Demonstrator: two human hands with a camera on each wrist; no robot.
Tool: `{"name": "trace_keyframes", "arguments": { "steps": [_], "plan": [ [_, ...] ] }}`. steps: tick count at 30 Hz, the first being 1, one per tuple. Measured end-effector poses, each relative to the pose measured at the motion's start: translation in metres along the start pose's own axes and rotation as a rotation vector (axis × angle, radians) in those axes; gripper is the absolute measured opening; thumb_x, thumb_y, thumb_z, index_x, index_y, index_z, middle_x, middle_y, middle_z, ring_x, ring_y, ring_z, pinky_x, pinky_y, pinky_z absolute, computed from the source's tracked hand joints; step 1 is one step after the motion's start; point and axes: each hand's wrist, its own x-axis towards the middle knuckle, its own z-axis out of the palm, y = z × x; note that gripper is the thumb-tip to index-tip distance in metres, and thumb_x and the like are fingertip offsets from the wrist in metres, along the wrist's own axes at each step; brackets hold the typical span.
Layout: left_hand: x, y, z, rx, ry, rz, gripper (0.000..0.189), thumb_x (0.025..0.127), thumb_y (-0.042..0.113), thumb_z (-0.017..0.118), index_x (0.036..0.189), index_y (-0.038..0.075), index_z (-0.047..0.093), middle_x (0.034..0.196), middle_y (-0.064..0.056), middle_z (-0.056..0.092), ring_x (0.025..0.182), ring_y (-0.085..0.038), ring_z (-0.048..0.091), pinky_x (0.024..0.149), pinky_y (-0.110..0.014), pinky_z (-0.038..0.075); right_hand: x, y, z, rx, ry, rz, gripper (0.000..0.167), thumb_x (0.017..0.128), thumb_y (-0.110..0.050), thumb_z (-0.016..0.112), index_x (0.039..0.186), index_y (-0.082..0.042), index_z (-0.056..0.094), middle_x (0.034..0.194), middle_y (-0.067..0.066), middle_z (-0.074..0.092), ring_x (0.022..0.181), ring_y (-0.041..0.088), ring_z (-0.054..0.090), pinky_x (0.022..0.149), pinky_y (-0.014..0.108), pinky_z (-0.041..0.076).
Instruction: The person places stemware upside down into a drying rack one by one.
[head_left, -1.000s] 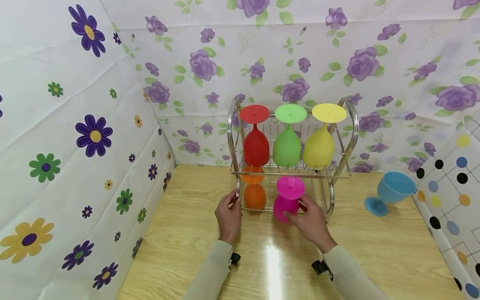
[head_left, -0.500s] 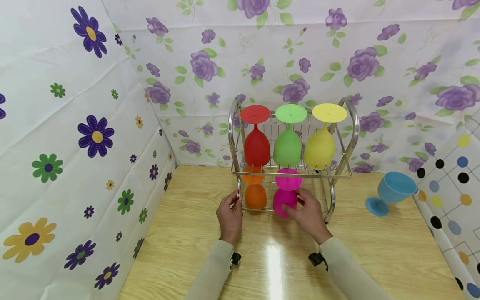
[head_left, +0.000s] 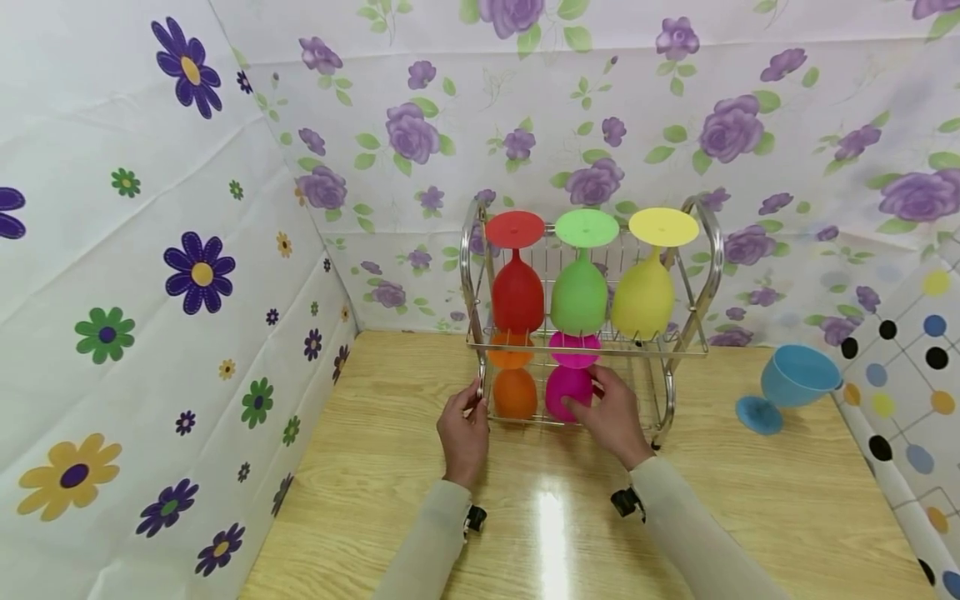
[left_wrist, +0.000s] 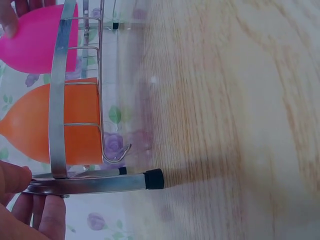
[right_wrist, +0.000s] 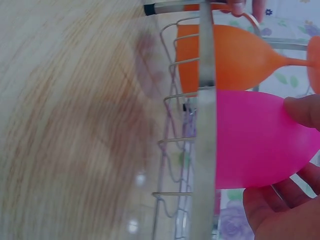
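Note:
A pink goblet (head_left: 566, 393) stands upside down on the lower tier of a two-tier metal dish rack (head_left: 686, 351). My right hand (head_left: 617, 417) pinches its bowl between thumb and fingers; the right wrist view shows the thumb (right_wrist: 303, 111) on one side. With my left hand (head_left: 462, 435) I grip the rack's left side tube (left_wrist: 45, 186). Left of the pink goblet, an orange goblet (head_left: 515, 394) is upturned on the same tier. Red (head_left: 517, 293), green (head_left: 579, 295) and yellow goblets (head_left: 642, 297) stand inverted along the upper tier, partly covering the bases below.
A blue goblet (head_left: 799, 377) lies on its side on the wooden table (head_left: 360, 508), right of the rack. Flowered sheets (head_left: 420, 50) rise behind and to the left, and a dotted sheet (head_left: 911, 400) stands at the right.
My right hand has carried the pink goblet back and slightly left, from in front of the rack onto the lower tier beside the orange one. The left hand keeps its grip on the rack.

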Motion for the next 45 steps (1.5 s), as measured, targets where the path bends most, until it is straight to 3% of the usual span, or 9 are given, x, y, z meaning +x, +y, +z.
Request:
{"name": "trace_keyframes", "arguments": {
  "steps": [11, 25, 31, 38, 45],
  "plan": [
    [-0.003, -0.002, 0.002, 0.011, -0.01, 0.004, 0.044, 0.097, -0.005, 0.073, 0.137, 0.013, 0.073, 0.109, -0.014, 0.07, 0.103, -0.028, 0.074, 0.089, -0.032, 0.064, 0.0, 0.018, 0.005, -0.029, -0.015, 0.021, 0.068, 0.091, -0.02, 0.084, 0.149, -0.001, 0.054, 0.148, 0.02, 0.056, 0.135, 0.046, 0.06, 0.108, 0.057, 0.056],
    [-0.002, -0.003, 0.002, 0.002, -0.014, 0.011, 0.047, 0.095, -0.007, 0.073, 0.138, 0.013, 0.072, 0.107, -0.014, 0.071, 0.103, -0.029, 0.074, 0.089, -0.033, 0.064, 0.002, 0.022, 0.007, -0.061, -0.024, 0.014, 0.07, 0.091, -0.023, 0.085, 0.15, -0.002, 0.053, 0.148, 0.021, 0.056, 0.137, 0.047, 0.057, 0.11, 0.058, 0.054],
    [-0.002, -0.003, 0.001, 0.003, -0.017, 0.018, 0.046, 0.096, -0.005, 0.073, 0.138, 0.014, 0.072, 0.106, -0.014, 0.071, 0.103, -0.028, 0.074, 0.088, -0.031, 0.065, 0.003, 0.019, 0.006, -0.092, -0.03, 0.019, 0.079, 0.09, -0.026, 0.087, 0.154, -0.003, 0.048, 0.152, 0.021, 0.054, 0.139, 0.046, 0.054, 0.112, 0.061, 0.052],
    [-0.001, -0.005, 0.002, 0.016, -0.008, 0.066, 0.043, 0.096, -0.004, 0.073, 0.137, 0.01, 0.072, 0.105, -0.014, 0.071, 0.1, -0.029, 0.074, 0.086, -0.032, 0.066, -0.005, 0.016, -0.002, -0.074, -0.029, 0.04, 0.084, 0.091, -0.03, 0.086, 0.16, -0.007, 0.043, 0.162, 0.016, 0.046, 0.146, 0.044, 0.047, 0.117, 0.061, 0.048],
    [-0.001, -0.004, 0.0, 0.028, 0.003, 0.056, 0.045, 0.096, -0.005, 0.074, 0.137, 0.012, 0.072, 0.105, -0.013, 0.071, 0.1, -0.027, 0.074, 0.085, -0.03, 0.066, -0.022, 0.011, -0.021, -0.056, -0.011, 0.015, 0.083, 0.092, -0.039, 0.085, 0.16, -0.013, 0.044, 0.164, 0.01, 0.045, 0.146, 0.044, 0.047, 0.118, 0.059, 0.047]
  ]
}}
